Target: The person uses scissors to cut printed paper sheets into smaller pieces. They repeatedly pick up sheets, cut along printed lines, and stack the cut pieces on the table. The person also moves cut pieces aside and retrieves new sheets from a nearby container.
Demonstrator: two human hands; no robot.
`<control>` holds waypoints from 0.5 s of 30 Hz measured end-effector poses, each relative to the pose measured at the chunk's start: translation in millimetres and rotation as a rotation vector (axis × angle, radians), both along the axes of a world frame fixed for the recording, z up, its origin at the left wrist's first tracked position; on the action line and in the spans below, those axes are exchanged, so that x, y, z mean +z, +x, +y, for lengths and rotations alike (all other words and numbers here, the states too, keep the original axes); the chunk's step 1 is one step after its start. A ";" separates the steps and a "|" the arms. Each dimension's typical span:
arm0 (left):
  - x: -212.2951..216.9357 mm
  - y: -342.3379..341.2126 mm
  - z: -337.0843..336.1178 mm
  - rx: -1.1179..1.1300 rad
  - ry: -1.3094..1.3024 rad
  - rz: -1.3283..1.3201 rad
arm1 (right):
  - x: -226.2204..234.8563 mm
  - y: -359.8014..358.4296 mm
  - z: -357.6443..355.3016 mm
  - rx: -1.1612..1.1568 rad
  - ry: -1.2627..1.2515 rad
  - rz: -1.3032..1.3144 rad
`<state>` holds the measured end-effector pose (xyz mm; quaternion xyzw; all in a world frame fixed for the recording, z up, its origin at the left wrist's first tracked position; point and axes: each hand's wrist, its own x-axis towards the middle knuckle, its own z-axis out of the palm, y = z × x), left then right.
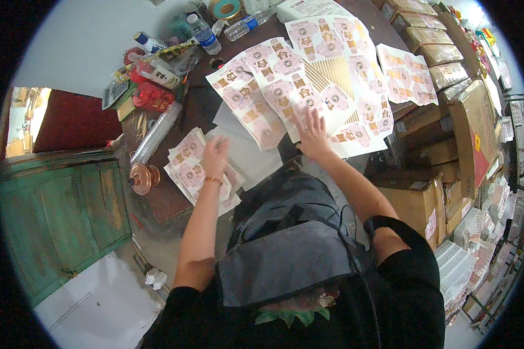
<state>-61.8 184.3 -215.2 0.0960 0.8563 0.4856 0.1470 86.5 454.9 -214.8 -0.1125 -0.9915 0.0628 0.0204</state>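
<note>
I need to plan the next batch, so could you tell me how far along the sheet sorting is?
Done: a small stack of pink printed pieces lies under the left hand. In hand: the right hand presses a large printed sheet. Left: several overlapping large sheets are spread across the table.

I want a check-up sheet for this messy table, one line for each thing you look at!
Surface: dark brown table, mostly covered.
Job's things: big printed sheets in pink and gold, fanned out; small pile of printed pieces at the near left.
Clutter: plastic bottles, red bottle, sleeve of clear cups, copper-coloured holder, tape roll.
Hands: left hand flat on the small pile; right hand flat on a big sheet, fingers spread.
Cables: thin black cord over the apron.
Surroundings: cardboard boxes at right; green cabinet at left.
</note>
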 end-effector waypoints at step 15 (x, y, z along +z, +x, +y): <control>-6.9 -43.2 62.5 0.211 0.181 -0.236 | 77.1 8.6 0.4 -0.485 -0.551 0.436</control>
